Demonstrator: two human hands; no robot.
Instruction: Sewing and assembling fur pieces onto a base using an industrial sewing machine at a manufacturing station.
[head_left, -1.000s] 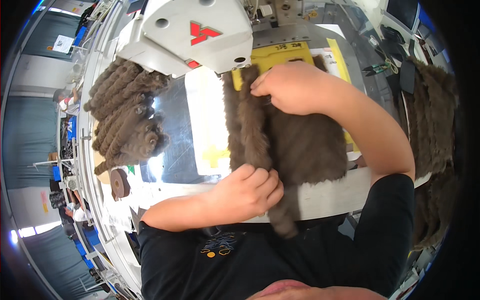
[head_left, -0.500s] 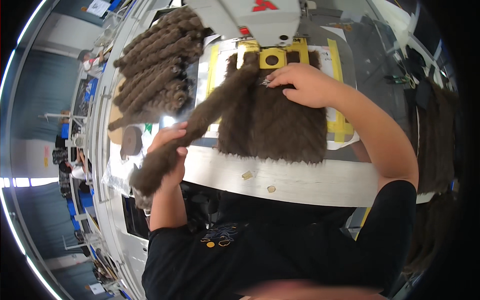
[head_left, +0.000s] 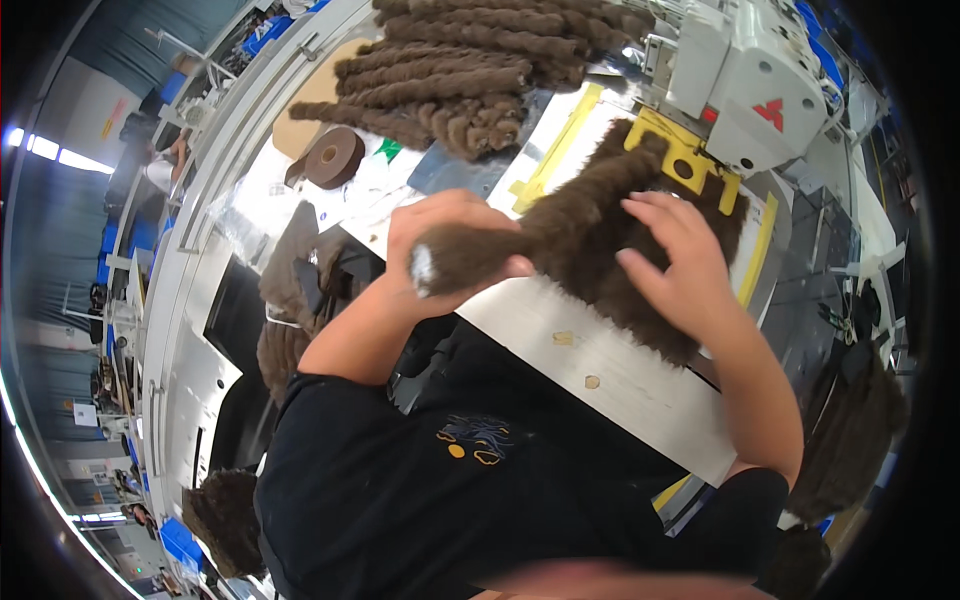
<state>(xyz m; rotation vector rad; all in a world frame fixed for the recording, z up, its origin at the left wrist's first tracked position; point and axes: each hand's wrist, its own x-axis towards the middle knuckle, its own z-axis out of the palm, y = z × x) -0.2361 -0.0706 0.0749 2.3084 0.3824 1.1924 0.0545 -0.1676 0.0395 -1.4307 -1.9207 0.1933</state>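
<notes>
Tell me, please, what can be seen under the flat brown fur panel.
Past the edges of the flat brown fur panel show a white sheet and yellow tape strips; whatever lies directly beneath is covered.

Red angular emblem (head_left: 770, 113) — on white machine head (head_left: 738, 128), red wall marking (head_left: 114, 118) (unreadable)

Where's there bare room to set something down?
White table edge between fur panel and black shirt, around two small scraps; also a grey tabletop patch between piled fur strips and left hand. Crowded: around yellow plate and right hand.
</notes>
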